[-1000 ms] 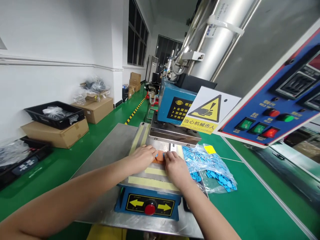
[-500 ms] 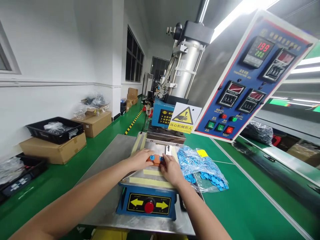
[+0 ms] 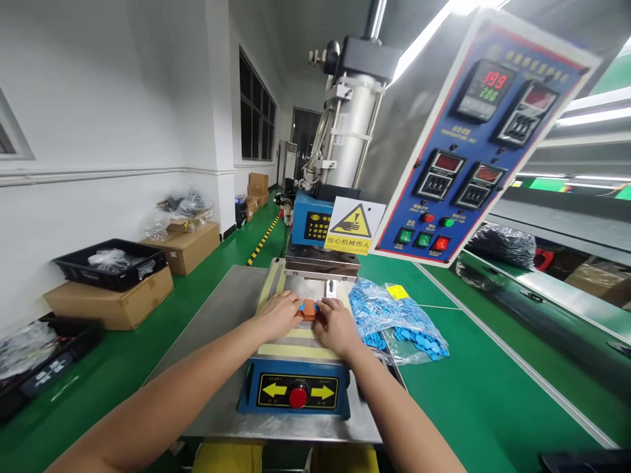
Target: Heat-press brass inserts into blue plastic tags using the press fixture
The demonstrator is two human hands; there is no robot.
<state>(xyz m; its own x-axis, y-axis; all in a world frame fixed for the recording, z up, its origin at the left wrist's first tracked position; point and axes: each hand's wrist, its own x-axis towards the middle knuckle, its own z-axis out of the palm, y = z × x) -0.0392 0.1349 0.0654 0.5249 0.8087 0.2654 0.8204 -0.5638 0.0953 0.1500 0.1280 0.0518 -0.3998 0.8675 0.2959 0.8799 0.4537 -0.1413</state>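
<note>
An orange block (image 3: 309,309) lies on the machine's metal bed, below the press head (image 3: 323,261), with small blue pieces at both its ends. My left hand (image 3: 280,314) has its fingers together at the block's left end, over one blue piece. On the right end, my right hand (image 3: 336,323) is closed with its fingertips on the other blue piece. The fingers partly cover both pieces. Right of my right hand, a clear bag of blue parts (image 3: 394,318) rests beside the bed.
A blue control panel (image 3: 458,151) juts out at upper right. A warning sign (image 3: 355,225) hangs by the press. The blue base (image 3: 296,387) carries a red button (image 3: 298,396). Boxes and a black tray (image 3: 111,263) are on the left.
The view has shifted slightly. Both hands remain at the orange block, and their fingers now cover more of the blue pieces.
</note>
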